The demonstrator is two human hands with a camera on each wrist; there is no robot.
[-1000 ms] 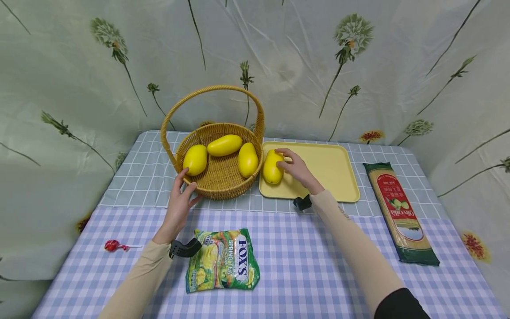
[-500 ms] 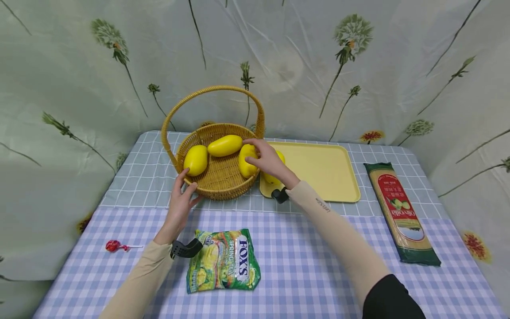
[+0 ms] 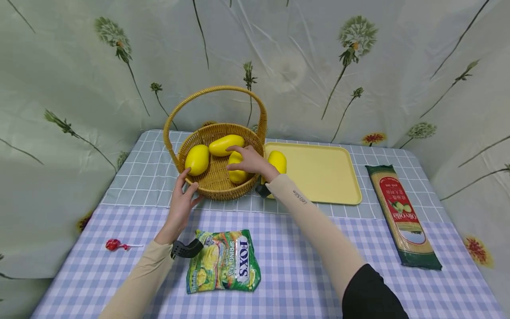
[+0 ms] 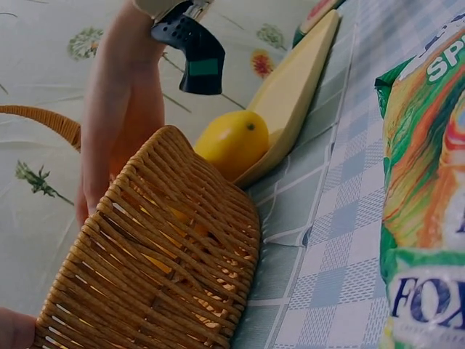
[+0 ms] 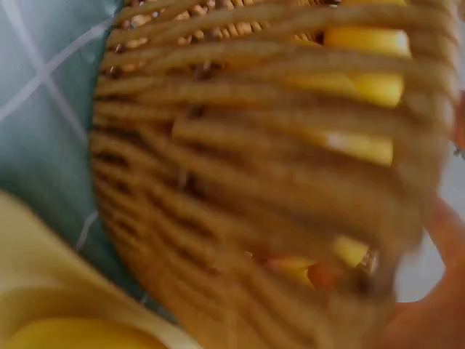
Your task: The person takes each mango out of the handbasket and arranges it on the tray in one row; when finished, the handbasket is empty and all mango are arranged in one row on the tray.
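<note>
Three fruits point(image 3: 197, 160) in basket point(image 3: 223, 194), rearmost point(image 3: 224, 145) lying crosswise

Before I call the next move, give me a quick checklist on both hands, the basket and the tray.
1. Left hand touching the basket rim: ok.
2. Basket standing upright: ok.
3. Right hand at the right-side fruit in the basket: ok.
4. Firm hold on that fruit: cannot tell, the hand partly hides it.
5. Right hand clear of the basket: not ok, it reaches over the rim.
6. Bare space on the tray: ok.
</note>
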